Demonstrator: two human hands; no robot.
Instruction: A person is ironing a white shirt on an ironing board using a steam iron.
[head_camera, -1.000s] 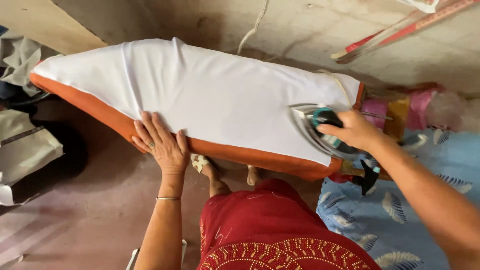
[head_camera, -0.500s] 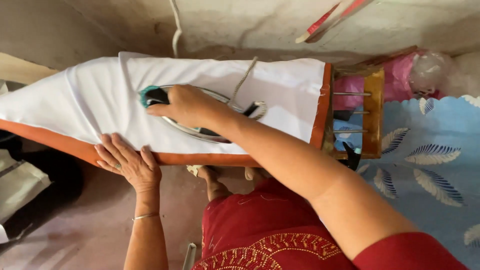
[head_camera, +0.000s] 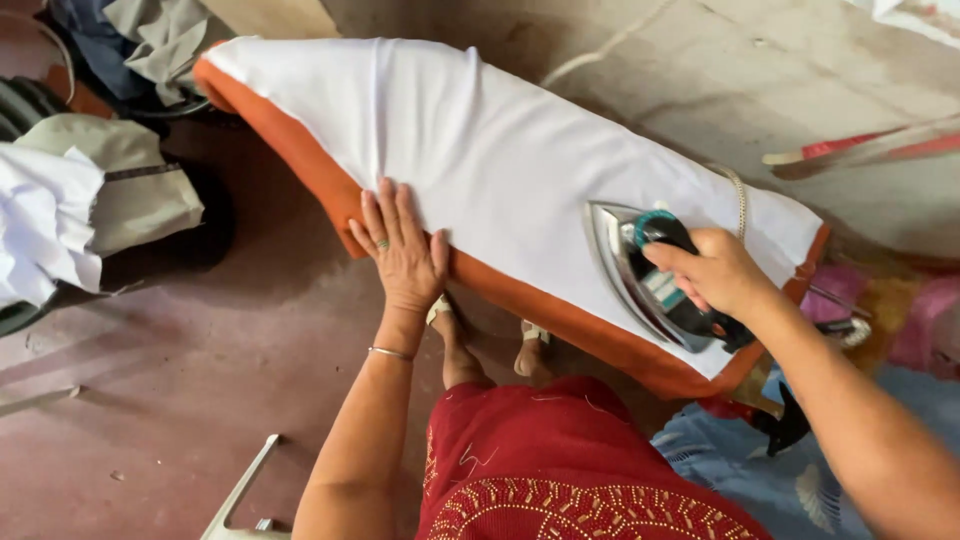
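From the head cam, the right hand (head_camera: 722, 272) has its fingers wrapped tight round the handle of the iron (head_camera: 650, 285), which sits flat on the white cloth (head_camera: 500, 160) near the right end of the orange-edged ironing board (head_camera: 320, 175). The left hand (head_camera: 402, 245) lies flat with fingers spread and gripping nothing, pressing the cloth at the near edge of the board, a good way left of the iron. Biggest worry, I'd say: if the iron rests flat in one spot it could scorch the white fabric. It's also close to the board's end, so a careless push could tip it off. The cord (head_camera: 738, 195) trails behind and might snag. And there's a long crease (head_camera: 377, 110) that could get pressed in for good.
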